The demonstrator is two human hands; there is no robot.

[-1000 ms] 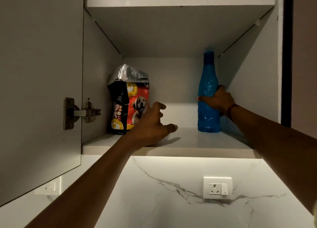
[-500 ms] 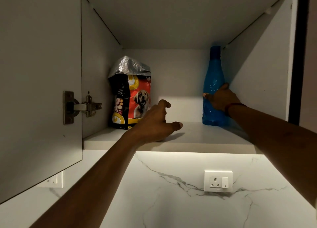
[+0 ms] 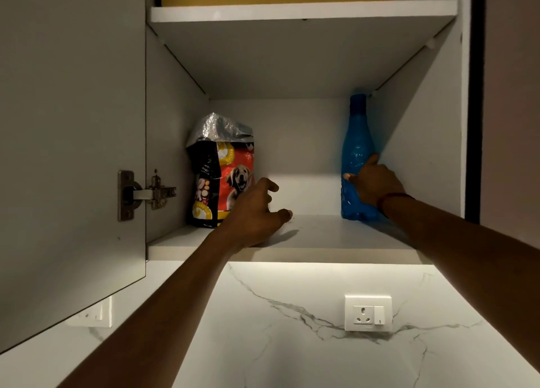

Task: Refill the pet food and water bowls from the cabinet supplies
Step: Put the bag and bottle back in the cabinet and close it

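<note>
Both hands reach into the open cabinet. The right hand [image 3: 375,184] is wrapped around the lower body of the blue bottle [image 3: 357,159], which stands upright on the shelf [image 3: 321,232] beside the right wall. The left hand [image 3: 255,212] hovers with fingers spread wide, just in front of the dog food bag [image 3: 220,172] (foil top crumpled), gripping nothing. Left of it hangs the open door [image 3: 73,139] with its hinge [image 3: 146,194]; a wall socket [image 3: 368,313] sits below the shelf.
</note>
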